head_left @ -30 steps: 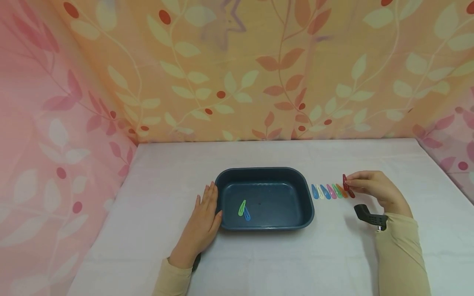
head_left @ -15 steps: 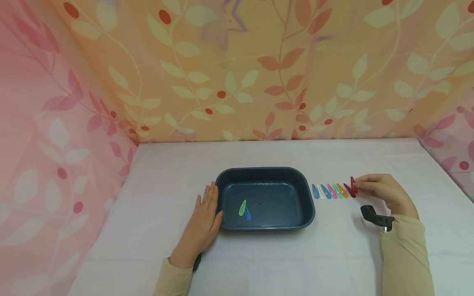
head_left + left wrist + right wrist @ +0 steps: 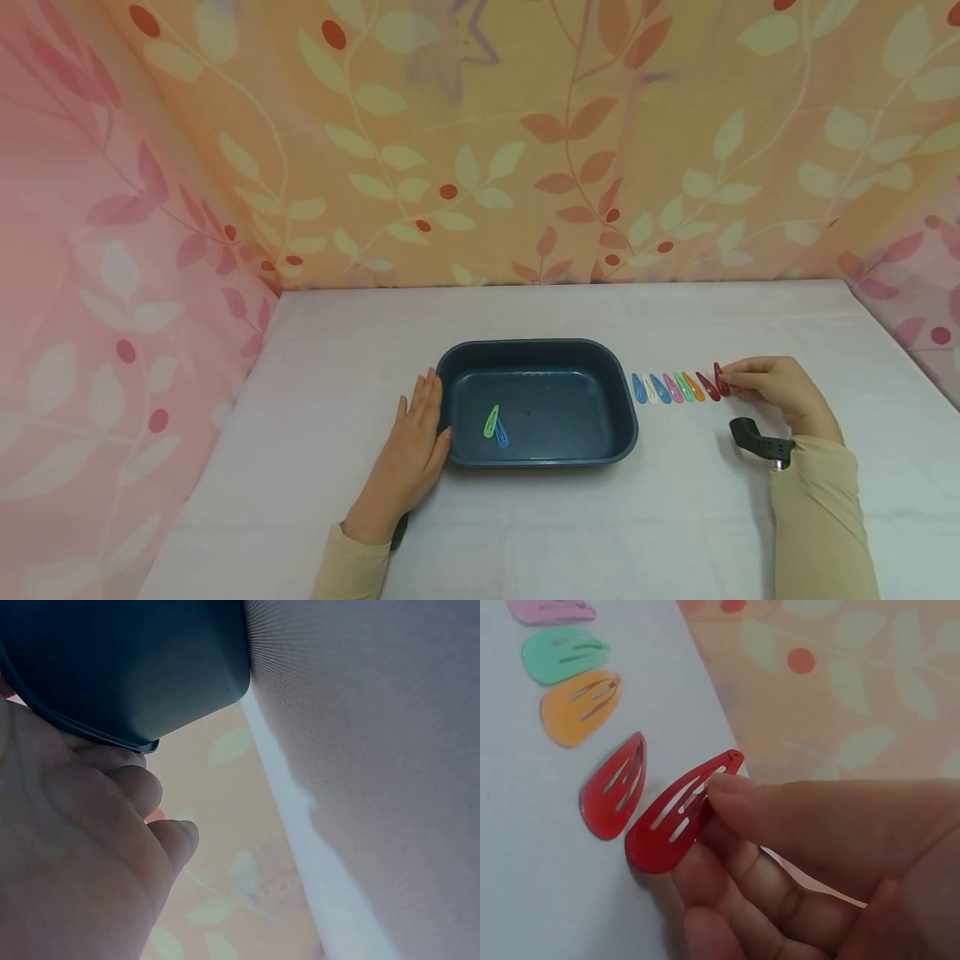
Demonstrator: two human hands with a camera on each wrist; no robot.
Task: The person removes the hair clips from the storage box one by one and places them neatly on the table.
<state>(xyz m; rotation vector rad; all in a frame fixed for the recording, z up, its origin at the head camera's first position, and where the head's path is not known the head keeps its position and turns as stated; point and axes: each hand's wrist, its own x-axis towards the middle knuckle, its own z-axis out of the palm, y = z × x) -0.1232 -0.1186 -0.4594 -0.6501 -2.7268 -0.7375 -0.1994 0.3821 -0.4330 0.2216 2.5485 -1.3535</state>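
My right hand (image 3: 783, 392) pinches a red snap hair clip (image 3: 671, 814) between thumb and fingers, close over the white table at the right end of a row of clips. Just left of it lies another red hair clip (image 3: 615, 791), then an orange clip (image 3: 577, 711) and a green clip (image 3: 562, 656). Straight fingers of my left hand (image 3: 408, 450) rest along the left rim of a dark blue basin (image 3: 570, 425). Inside the basin lie a light green clip (image 3: 491, 422) and a blue clip (image 3: 501, 433).
Between the basin and the orange clip the row holds a pink clip (image 3: 672, 388), blue clips and a white clip (image 3: 649, 389). A white cloth (image 3: 570, 533) covers the table. Patterned fabric (image 3: 450, 167) stands behind it and at the sides.
My right hand has moved right and slightly down with a red clip, from over the orange clip to beside the other red clip. The left hand stays at the basin.
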